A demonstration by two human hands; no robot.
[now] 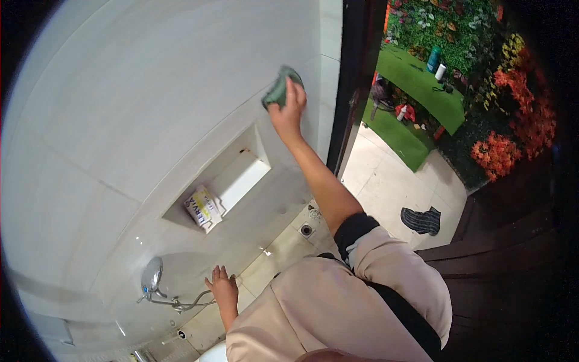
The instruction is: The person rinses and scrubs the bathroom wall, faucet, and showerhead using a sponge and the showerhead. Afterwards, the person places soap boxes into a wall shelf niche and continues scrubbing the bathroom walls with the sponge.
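Observation:
Up near the top of the white tiled wall (175,102), my right hand (291,111) is closed around a folded green cloth (277,92). The cloth lies against the wall beside the dark door frame, and its edges look slightly blurred. Lower down, my left hand (223,291) has its fingers apart and holds nothing. It is nearest to the metal hose and shower fitting (177,304); whether it touches the wall I cannot tell.
A wall niche (248,172) contains a crumpled printed packet (204,208). The shower head (152,274) hangs lower left, and a floor drain (306,230) lies below. Past the door frame (357,84) are green shelves (416,75) with bottles and a dark striped cloth (421,221) on the floor.

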